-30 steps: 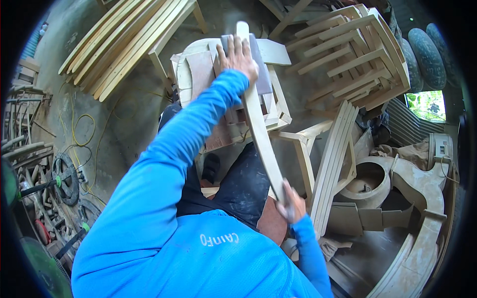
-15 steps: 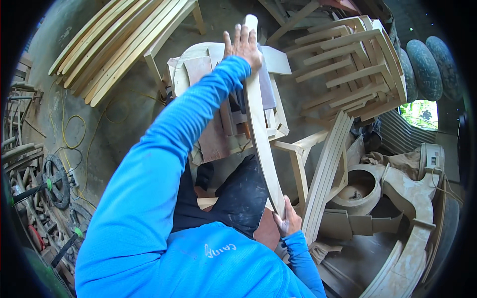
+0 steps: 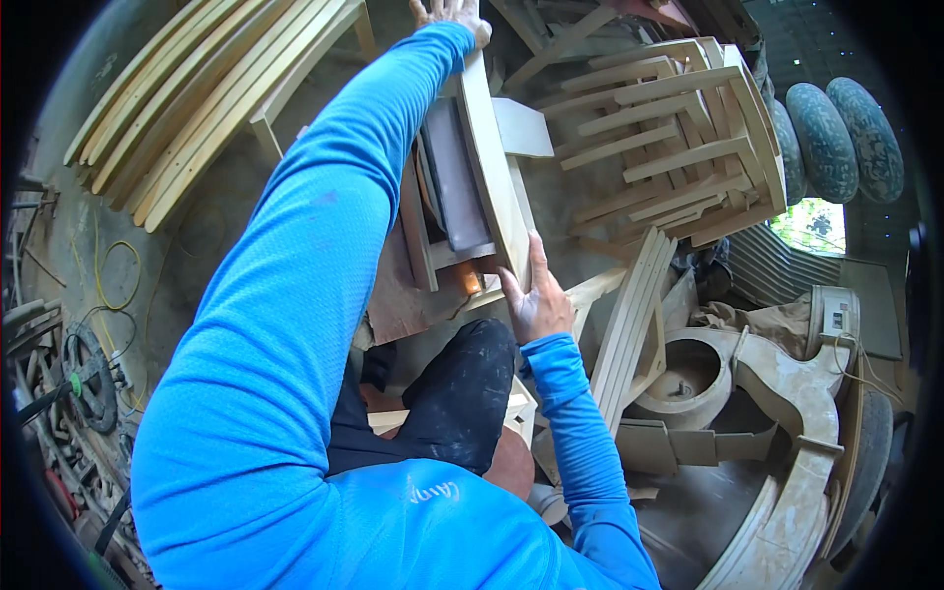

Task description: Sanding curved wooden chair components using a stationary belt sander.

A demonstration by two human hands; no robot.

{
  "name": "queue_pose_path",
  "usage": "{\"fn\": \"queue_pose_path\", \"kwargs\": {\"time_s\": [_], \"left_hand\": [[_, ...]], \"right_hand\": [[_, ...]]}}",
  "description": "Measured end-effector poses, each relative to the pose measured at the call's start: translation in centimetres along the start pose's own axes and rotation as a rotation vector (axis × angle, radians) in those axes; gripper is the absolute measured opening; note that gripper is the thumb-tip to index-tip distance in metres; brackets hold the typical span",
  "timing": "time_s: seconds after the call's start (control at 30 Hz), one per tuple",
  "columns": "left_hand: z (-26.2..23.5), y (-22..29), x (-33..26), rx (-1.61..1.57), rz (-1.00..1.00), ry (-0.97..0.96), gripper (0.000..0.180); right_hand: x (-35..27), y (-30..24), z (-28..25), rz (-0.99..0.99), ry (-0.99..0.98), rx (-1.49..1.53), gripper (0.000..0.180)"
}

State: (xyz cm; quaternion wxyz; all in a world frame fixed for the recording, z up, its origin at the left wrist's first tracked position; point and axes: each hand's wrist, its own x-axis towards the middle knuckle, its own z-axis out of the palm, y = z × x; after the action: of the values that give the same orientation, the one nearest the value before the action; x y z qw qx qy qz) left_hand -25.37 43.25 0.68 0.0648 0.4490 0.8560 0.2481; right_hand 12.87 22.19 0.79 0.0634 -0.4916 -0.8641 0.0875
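A long, curved pale wooden slat (image 3: 492, 162) stretches away from me over a low bench, beside a flat grey belt-like strip (image 3: 458, 187). My left hand (image 3: 454, 14) lies over its far end with the fingers bent round it; the top edge of the picture cuts this hand off. At the near end, my right hand (image 3: 543, 307) grips the slat between the thumb and fingers, the index finger lying along its side. Below the strip, a reddish-brown board (image 3: 413, 295) slants down near my knee, with a small orange piece (image 3: 469, 278) beside it.
Curved slats (image 3: 211, 108) are stacked at the far left, slatted wooden frames (image 3: 678, 138) at the far right. Several straight slats (image 3: 629, 329) lean near my right arm, before a cream machine housing (image 3: 787, 379). A yellow cord (image 3: 120, 285) loops on the left floor.
The slat has moved away from me along the grey strip, both hands going with it. My right hand has come up from near my lap to the bench's near edge.
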Motion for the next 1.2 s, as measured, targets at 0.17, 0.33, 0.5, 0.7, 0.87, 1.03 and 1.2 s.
{"fn": "queue_pose_path", "kwargs": {"time_s": [0.17,0.33,0.5,0.7,0.87,1.03,1.2], "left_hand": [[0.9,0.1,-5.2,0.159,-0.029,0.033,0.077],[0.0,1.5,-17.1,0.195,-0.032,-0.003,0.08],[-0.5,4.6,-26.6,0.126,0.014,-0.147,0.082],[0.3,7.0,-35.7,0.134,0.047,-0.068,0.086],[1.5,5.9,-34.4,0.052,0.056,0.077,0.081],[1.8,4.2,-25.5,0.047,0.036,0.059,0.079],[2.2,2.3,-16.9,0.093,0.083,0.053,0.079]], "right_hand": [[-3.9,4.0,-0.6,-0.073,-0.079,0.074,0.079],[-18.1,8.6,-2.9,-0.102,-0.128,0.197,0.083],[-33.6,15.0,-3.7,-0.061,-0.149,0.194,0.078],[-33.6,12.4,-3.5,0.059,-0.173,0.203,0.07],[-27.1,9.2,-2.1,0.026,-0.118,0.199,0.071],[-21.0,6.2,-3.5,-0.097,-0.078,0.201,0.073],[-16.3,4.4,-2.8,-0.263,0.044,0.127,0.067]]}}
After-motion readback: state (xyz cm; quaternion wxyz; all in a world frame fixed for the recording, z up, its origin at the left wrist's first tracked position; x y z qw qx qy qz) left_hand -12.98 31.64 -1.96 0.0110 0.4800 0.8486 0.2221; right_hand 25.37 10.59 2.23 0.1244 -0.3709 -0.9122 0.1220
